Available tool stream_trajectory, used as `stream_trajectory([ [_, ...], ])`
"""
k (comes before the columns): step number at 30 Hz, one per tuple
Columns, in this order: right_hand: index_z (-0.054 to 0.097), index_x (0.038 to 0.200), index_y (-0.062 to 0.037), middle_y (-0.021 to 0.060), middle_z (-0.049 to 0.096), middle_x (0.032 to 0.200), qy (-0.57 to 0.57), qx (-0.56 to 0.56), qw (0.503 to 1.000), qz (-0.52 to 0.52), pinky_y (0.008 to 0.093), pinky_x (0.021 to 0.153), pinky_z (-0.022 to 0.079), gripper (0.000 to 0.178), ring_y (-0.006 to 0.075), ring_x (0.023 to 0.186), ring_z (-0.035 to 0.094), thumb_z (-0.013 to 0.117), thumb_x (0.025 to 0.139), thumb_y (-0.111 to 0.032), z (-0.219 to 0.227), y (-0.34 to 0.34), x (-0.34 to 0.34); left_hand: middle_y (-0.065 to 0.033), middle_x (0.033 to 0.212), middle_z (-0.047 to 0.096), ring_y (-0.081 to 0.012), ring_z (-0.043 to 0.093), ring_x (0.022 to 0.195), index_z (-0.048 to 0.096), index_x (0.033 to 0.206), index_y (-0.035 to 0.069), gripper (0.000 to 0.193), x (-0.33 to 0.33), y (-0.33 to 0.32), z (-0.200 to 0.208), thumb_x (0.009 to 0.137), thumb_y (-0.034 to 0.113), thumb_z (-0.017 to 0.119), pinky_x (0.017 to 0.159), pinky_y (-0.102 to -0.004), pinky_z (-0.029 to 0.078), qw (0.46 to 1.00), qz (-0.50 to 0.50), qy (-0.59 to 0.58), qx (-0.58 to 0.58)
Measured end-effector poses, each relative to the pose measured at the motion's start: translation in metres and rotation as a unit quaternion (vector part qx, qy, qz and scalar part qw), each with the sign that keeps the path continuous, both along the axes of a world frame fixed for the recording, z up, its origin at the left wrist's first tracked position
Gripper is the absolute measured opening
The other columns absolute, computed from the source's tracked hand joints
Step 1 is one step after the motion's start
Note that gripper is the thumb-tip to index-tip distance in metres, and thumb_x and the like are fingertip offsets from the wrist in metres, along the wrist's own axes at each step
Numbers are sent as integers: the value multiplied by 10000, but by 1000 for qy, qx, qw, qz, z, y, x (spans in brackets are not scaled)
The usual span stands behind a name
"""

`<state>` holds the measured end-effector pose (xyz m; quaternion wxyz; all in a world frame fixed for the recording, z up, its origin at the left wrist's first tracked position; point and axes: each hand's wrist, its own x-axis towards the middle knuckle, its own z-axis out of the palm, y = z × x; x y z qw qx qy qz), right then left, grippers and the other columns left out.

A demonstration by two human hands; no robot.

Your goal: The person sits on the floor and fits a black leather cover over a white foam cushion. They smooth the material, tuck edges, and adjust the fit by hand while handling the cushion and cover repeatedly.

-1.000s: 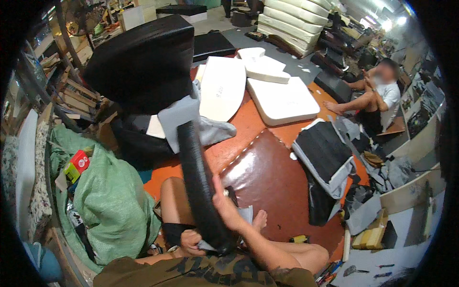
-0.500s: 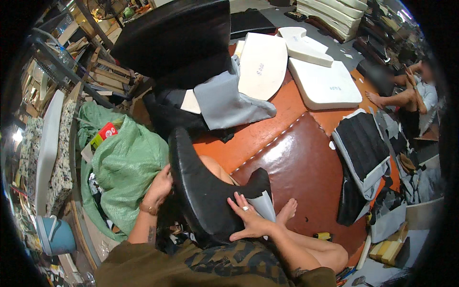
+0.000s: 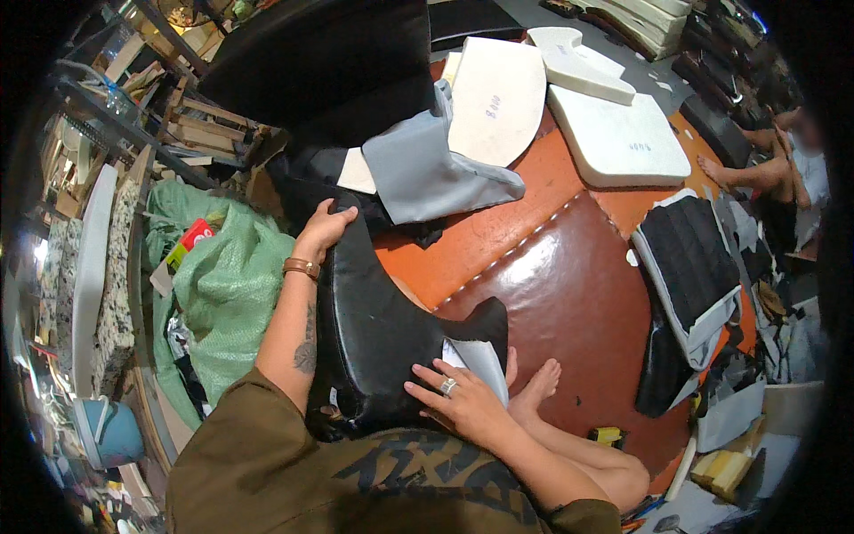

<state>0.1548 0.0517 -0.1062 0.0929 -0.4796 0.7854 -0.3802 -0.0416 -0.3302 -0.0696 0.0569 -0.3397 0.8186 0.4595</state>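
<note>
A curved black leather-covered padded piece lies across my lap, its far end pointing away from me. My left hand is closed over that far end, fingers bent round its edge. At the near right part of the piece, my right hand lies with its fingers spread, beside a loose whitish-grey flap of the cover. The flap stands partly away from the black surface. The underside of the piece is hidden.
Beyond it lie grey fabric, white foam shapes and a large black panel. A green sack stands at my left. Black padded covers lie right on the brown sheet. Another person sits far right.
My left hand has moved from the left side of the padded piece up to its far end and taken hold there. My right hand has shifted slightly left and nearer, by the flap.
</note>
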Motion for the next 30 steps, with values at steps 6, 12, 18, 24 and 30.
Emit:
stream_trajectory([
  [6,416,1589,-7,200,610,1433,-398,-3,888,-230,425,1005,551,886,306,1167,678,865,895,-328,-2,2,1,-289,1537,550,-372,588,1380,416,1597,-3,849,0,28,17,966,477,720,1131,-427,468,996,-18,17,-82],
  [12,635,1308,-6,99,739,1119,-799,-184,510,-260,384,859,609,417,223,980,724,769,991,-242,8,5,-32,-281,1474,613,-433,575,1391,498,1571,91,693,12,93,51,1028,507,604,1150,-446,445,974,-75,62,-204],
  [18,674,1172,9,159,754,1131,-836,-222,411,-288,432,912,619,206,271,966,755,701,998,-97,13,3,-35,-248,1381,684,-361,658,1282,546,1534,83,623,11,130,70,1036,443,646,1102,-405,478,966,-146,175,-122],
  [24,624,1332,-22,119,712,1262,-755,-401,331,-399,497,1008,573,382,300,1131,703,734,1001,-179,22,-2,-41,-216,1439,650,-273,614,1327,567,1496,-11,581,9,165,61,1036,317,705,1136,-367,444,935,-136,322,-59],
  [30,692,1251,8,158,767,1133,-651,-265,518,-487,454,893,607,338,285,977,752,747,1003,-214,10,94,-111,-167,1398,601,-223,598,1245,322,1611,-35,689,35,203,-16,1074,224,667,1103,-339,461,927,-19,342,152],
])
